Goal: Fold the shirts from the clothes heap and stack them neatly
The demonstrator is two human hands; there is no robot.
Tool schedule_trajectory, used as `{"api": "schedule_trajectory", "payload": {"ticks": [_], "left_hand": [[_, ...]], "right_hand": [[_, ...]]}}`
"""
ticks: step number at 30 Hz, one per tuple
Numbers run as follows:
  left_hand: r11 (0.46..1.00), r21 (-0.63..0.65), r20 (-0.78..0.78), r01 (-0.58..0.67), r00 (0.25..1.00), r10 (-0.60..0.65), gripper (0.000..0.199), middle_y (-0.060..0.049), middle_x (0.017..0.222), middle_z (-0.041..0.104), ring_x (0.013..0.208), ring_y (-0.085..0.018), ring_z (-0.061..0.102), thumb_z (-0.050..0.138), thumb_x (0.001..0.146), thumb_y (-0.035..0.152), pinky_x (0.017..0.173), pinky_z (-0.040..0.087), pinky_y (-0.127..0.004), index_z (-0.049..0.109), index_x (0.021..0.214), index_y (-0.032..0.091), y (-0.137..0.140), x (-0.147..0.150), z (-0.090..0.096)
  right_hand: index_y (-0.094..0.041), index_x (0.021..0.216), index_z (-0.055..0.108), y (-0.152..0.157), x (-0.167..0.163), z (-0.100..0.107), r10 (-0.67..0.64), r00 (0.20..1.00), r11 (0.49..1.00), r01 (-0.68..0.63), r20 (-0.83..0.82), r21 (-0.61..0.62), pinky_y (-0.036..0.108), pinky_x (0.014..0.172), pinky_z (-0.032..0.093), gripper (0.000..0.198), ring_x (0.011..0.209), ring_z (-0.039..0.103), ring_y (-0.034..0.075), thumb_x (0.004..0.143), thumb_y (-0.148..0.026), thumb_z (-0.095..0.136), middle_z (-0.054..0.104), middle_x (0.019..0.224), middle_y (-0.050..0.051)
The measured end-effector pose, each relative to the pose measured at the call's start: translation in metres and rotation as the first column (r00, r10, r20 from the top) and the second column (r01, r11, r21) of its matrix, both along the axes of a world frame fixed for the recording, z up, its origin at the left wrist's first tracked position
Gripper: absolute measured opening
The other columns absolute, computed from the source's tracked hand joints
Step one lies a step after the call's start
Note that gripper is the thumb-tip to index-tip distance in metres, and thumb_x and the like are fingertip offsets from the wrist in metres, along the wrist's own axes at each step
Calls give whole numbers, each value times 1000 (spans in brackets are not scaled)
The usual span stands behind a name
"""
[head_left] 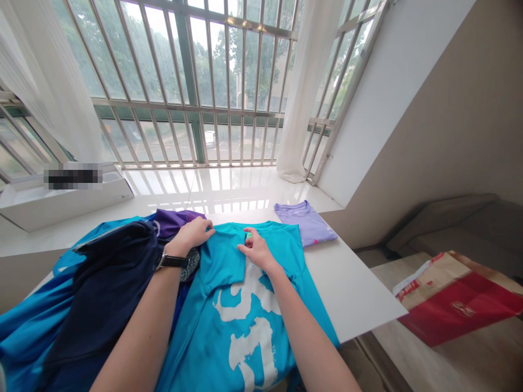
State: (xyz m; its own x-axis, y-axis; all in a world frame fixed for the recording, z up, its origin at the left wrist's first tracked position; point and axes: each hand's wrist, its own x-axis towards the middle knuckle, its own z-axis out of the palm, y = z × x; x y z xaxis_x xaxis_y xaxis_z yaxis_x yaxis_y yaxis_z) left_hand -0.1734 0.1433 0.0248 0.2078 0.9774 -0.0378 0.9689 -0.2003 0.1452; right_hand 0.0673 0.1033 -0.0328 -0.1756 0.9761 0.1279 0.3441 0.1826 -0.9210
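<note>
A turquoise T-shirt (261, 305) with large white brush-style characters lies spread in front of me, one sleeve side folded inward over its upper part. At the fold's upper left corner, the fingers of my left hand (196, 233) are closed on the fabric. My right hand (258, 249) hovers over or rests on the shirt near the collar, its thumb and forefinger apart with nothing seen between them. A small green and dark patch shows behind its fingers. Left of the shirt is a pile of clothes with a navy garment (110, 288) on top and a purple one (175, 222) behind.
A folded lavender T-shirt (306, 223) lies at the right on the white table (355, 294). An open white box (69, 198) stands on the sill at the left. Beyond are window bars and curtains (298, 109). A red and brown paper bag (457, 305) sits at the far right.
</note>
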Motion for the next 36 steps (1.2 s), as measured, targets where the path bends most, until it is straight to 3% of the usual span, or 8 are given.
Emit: {"api": "schedule_trajectory", "payload": {"ticks": [4,9,14,20,23,28,36], "left_hand": [[1000,17,43,1,999,-2,29,-8,110,71,101,-27,67,52,89,42,82,50,-31,71,100,23,-3,4,3],[999,22,69,-26,997,25,28,-6,109,73,103,-27,66,52,91,44,83,50,-32,71,101,25,-8,8,9],[998,0,-10,-68,998,68,27,-8,108,73,102,-29,67,52,91,41,81,51,-34,71,103,25,-14,11,12],[997,-8,-3,-73,997,73,26,-8,107,73,102,-29,67,54,91,41,82,51,-34,71,101,24,-13,10,9],[997,-7,14,-81,997,81,25,-8,107,73,103,-29,67,55,91,39,83,51,-35,71,102,23,-12,8,6],[996,-2,46,-84,995,84,23,-8,110,73,104,-27,67,55,91,36,84,51,-32,72,101,23,-13,6,7],[996,4,72,-87,994,87,20,-7,112,72,102,-25,68,57,90,34,82,51,-30,71,99,24,-15,6,7]], "right_hand": [[-19,124,57,1,-1,2,-8,1000,997,7,12,83,28,67,48,48,63,58,14,78,-34,63,57,66,-7],[-19,110,65,1,-2,4,-62,998,988,65,-28,137,25,59,47,35,61,57,13,83,-39,58,59,72,-2],[-20,94,67,-2,-1,9,-4,998,999,7,-63,52,24,47,46,28,49,56,11,82,-43,56,61,75,-1],[-18,93,66,-3,1,12,-17,994,999,12,-107,-41,25,44,49,28,46,61,12,79,-40,59,64,83,1],[-18,93,69,-1,2,10,-32,999,999,32,20,4,26,50,51,26,52,64,13,80,-38,58,68,84,3],[-19,87,72,2,1,2,-61,983,992,40,171,122,32,72,53,18,74,67,19,78,-30,61,71,79,4],[-19,93,71,0,-1,-2,-71,943,984,14,324,176,30,70,50,22,69,65,18,81,-32,58,70,77,3]]}}
